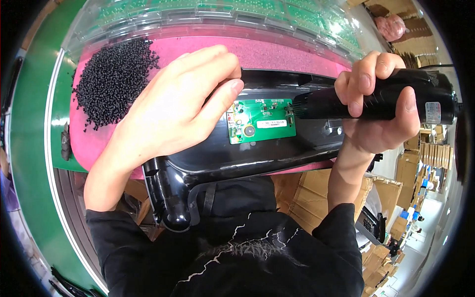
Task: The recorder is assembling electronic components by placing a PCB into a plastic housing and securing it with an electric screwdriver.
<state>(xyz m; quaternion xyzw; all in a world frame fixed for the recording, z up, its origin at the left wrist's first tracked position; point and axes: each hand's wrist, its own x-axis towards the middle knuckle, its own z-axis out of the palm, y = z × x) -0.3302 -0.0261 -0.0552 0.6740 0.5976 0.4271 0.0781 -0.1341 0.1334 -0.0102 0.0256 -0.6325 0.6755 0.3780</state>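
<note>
A green circuit board (pixel 277 131) with a white label and a round buzzer lies in a glossy black plastic housing (pixel 213 161). My right hand (pixel 378 99) is wrapped round a black electric screwdriver (pixel 430 96), held almost level, with its front end over the board's right edge. The screwdriver's tip is hidden. My left hand (pixel 185 99) hangs over the left part of the housing, its fingers curled and the thumb close to the index finger by the board's upper left corner. Whatever is between those fingers, if anything, cannot be made out.
A heap of small black screws (pixel 116 81) is spread on the pink mat (pixel 94 148), left of my left hand. Clear plastic trays (pixel 198 22) with green boards stand along the back. Cardboard boxes (pixel 311 193) are below the bench edge and at the right.
</note>
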